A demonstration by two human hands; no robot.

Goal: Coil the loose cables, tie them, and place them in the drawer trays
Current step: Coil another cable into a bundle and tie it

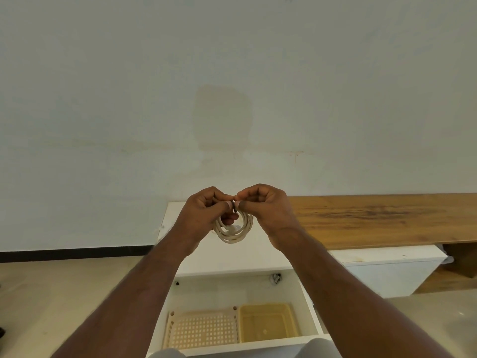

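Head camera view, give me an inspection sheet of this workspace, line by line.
Surface: white cabinet top, bare where visible.
Job's things: cream coiled cable held above the cabinet; open white drawer holds a peach perforated tray and a yellow solid tray, both empty.
Clutter: nothing seen.
Hands: left hand and right hand pinch a dark tie at the coil's top.
Cables: one, coiled.
Surroundings: pale wall, wooden bench top.

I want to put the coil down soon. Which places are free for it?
Both trays in the open drawer look bare: the perforated tray and the yellow tray beside it. The wooden top on the right is free. Both hands crowd the coiled cable.
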